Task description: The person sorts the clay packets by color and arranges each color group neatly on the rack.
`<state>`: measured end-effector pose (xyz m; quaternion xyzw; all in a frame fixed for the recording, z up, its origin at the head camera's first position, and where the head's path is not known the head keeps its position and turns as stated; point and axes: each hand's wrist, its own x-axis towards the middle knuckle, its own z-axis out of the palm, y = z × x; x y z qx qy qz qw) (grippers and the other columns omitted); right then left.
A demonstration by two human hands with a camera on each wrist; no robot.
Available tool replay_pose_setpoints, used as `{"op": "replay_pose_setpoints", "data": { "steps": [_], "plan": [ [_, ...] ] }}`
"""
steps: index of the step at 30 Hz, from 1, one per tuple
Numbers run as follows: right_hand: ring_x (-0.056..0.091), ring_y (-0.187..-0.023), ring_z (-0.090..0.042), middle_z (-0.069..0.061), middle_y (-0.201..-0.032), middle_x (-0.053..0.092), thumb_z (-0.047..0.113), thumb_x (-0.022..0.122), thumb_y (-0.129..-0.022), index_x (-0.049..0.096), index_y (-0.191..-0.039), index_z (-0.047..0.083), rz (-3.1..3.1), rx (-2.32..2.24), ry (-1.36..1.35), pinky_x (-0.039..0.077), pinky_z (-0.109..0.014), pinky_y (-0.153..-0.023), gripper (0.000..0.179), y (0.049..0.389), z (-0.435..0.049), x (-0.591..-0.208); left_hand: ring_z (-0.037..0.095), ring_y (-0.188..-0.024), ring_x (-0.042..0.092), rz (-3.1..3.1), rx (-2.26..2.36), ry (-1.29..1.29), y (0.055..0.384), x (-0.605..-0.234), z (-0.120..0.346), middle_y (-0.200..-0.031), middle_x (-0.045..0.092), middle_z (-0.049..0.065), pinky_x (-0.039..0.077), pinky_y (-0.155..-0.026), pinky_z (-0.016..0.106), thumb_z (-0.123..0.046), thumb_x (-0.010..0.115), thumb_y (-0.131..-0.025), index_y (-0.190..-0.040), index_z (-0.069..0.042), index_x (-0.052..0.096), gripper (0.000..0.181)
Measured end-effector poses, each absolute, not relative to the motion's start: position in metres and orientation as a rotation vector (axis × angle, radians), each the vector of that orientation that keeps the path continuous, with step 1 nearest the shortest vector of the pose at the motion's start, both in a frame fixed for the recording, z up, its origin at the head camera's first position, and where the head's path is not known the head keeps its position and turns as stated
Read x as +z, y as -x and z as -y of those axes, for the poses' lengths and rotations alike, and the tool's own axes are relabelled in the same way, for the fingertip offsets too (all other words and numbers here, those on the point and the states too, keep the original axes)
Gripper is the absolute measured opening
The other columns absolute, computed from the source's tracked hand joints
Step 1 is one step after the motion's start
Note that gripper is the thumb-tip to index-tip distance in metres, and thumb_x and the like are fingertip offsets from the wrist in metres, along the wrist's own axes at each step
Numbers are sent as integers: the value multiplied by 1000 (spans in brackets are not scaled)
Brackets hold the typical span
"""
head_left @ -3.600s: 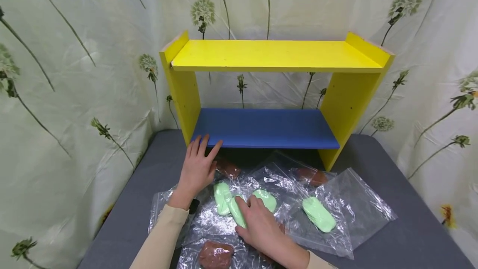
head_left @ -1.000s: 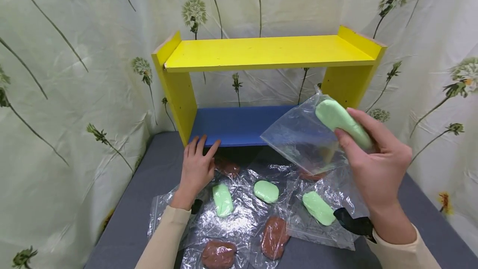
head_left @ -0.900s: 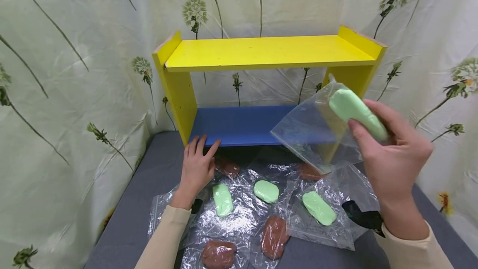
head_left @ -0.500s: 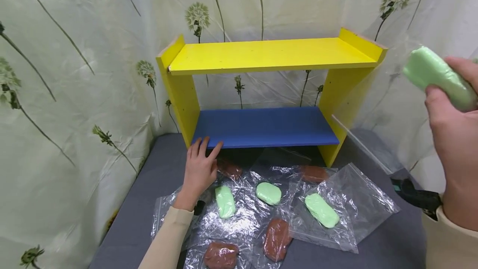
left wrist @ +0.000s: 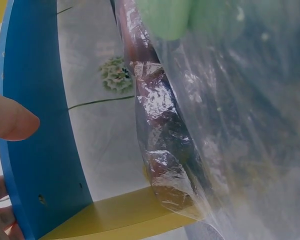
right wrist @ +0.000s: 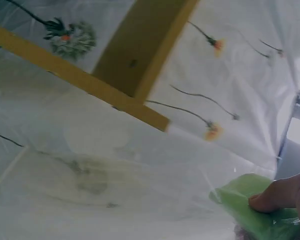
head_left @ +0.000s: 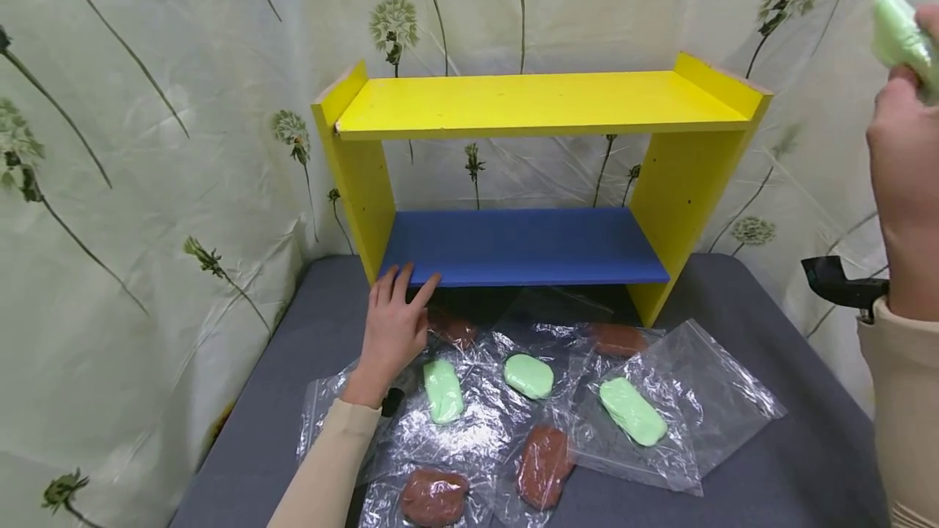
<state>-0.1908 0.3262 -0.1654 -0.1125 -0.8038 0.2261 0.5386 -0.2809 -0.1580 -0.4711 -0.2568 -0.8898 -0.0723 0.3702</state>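
My left hand grips the front left edge of the blue lower shelf. Its fingers lie over the top; the left wrist view shows the thumb against the board's other face. At the far right, raised high, my right hand pinches a light green, soap-like bar in clear plastic; the frame cuts off part of both. Bagged green bars and reddish-brown lumps lie on the table.
The yellow shelf unit stands at the back of the dark grey table. Overlapping clear zip bags cover the tabletop in front of it. A dandelion-print cloth hangs behind and at both sides.
My right hand has picked up a green bagged bar from the middle pile and carried it up to the far right. The left hand has stayed on the shelf edge.
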Motion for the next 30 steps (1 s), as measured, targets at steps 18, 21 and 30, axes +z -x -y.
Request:
{"op": "replay_pose_setpoints", "data": {
  "steps": [18, 21, 30],
  "plan": [
    [64, -91, -52, -24, -115, 70, -8, 46, -91, 69, -127, 3, 2077, 169, -363, 42, -61, -64, 44, 302, -275, -153, 48, -141, 32, 2348, -141, 647, 281, -469, 159, -153, 38, 24, 27, -112, 62, -15, 60, -92, -153, -27, 44, 64],
    [60, -102, -53, -25, -123, 66, -5, 45, -94, 65, -132, 0, 2270, 249, -331, 43, -63, -79, 43, 309, -274, -154, 47, -141, 33, 2344, -137, 655, 282, -469, 158, -152, 38, 24, 27, -112, 62, -15, 60, -92, -153, -28, 44, 64],
    [44, -126, -52, -33, -140, 47, 38, 22, -109, 48, -145, -3, 2762, 224, -376, 35, -60, -102, 60, 319, -274, -152, 47, -140, 34, 2337, -141, 643, 281, -469, 159, -151, 40, 24, 28, -112, 61, -14, 61, -91, -152, -27, 46, 65]
  ]
}}
